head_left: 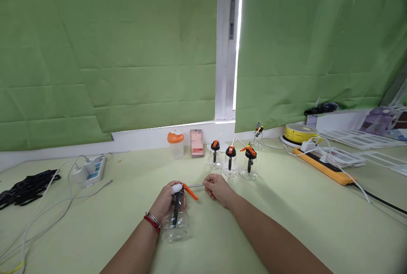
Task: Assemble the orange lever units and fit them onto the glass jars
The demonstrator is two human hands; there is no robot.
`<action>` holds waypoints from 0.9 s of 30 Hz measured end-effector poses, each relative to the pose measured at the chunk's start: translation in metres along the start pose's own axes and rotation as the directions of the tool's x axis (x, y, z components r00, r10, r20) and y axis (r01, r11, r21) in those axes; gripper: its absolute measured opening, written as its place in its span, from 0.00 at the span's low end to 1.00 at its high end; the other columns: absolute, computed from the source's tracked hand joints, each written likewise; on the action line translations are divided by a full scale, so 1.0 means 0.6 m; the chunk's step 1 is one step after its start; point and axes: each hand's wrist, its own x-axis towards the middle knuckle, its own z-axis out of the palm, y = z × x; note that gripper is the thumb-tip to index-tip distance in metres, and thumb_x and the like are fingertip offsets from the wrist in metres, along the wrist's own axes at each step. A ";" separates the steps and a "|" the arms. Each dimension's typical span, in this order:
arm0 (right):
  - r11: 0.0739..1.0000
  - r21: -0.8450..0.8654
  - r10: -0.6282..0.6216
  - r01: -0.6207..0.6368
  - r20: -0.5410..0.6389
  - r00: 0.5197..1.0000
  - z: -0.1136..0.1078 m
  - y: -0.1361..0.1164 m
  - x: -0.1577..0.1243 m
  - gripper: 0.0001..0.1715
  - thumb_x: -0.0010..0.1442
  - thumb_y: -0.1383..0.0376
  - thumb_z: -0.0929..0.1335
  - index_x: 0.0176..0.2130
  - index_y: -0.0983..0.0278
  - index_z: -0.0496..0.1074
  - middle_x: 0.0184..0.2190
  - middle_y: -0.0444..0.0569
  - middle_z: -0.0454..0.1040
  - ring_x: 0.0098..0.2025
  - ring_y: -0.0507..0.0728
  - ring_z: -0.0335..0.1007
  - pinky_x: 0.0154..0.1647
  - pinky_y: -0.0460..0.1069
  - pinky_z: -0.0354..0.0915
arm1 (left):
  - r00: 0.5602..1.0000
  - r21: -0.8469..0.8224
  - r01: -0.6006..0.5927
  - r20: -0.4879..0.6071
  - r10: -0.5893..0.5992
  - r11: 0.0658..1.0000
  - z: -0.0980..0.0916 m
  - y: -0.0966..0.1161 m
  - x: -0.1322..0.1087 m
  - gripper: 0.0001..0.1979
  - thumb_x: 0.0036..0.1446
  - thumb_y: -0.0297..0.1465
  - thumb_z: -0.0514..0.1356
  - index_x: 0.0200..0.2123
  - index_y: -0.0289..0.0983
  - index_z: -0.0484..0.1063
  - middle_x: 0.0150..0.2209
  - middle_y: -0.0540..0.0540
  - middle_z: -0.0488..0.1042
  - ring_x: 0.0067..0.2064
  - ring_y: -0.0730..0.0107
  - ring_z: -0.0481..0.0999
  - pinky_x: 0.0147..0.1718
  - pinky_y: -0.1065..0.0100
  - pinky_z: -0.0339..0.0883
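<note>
Bare forearms (273, 236) are stretched nearest the camera, over the pale, smooth bench (104, 223). The grip of the left hand (166, 197), its thumb wrapped in white, is closed around the upper part of a clear bottle (176, 232); by the right hand (218, 187), the far end of a thin, straight rod (198, 185) is pinched. The bottle is found between the two arms, well apart from three similar bottles (234, 168) standing beyond. Handling of the rod at the bottle's top is judged to be the step in hand; for the next move, a firm hold and a gentle, straight guiding would be needed. Transparent, rounded walls are shown, with a black strip (175, 211) and a slightly curved orange lever (190, 192). Metal is suggested by the rod's greyish surface.
</note>
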 end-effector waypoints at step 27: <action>0.936 -0.348 -0.101 0.055 -0.115 0.988 -0.019 -0.015 -0.007 0.23 0.58 0.49 0.60 0.30 0.65 0.69 0.23 0.46 0.72 0.20 0.49 0.61 0.20 0.44 0.56 | 0.920 -0.225 -0.188 -0.381 0.091 0.956 -0.013 0.013 0.000 0.11 0.47 0.33 0.62 0.32 0.34 0.68 0.20 0.51 0.72 0.21 0.68 0.74 0.23 0.66 0.70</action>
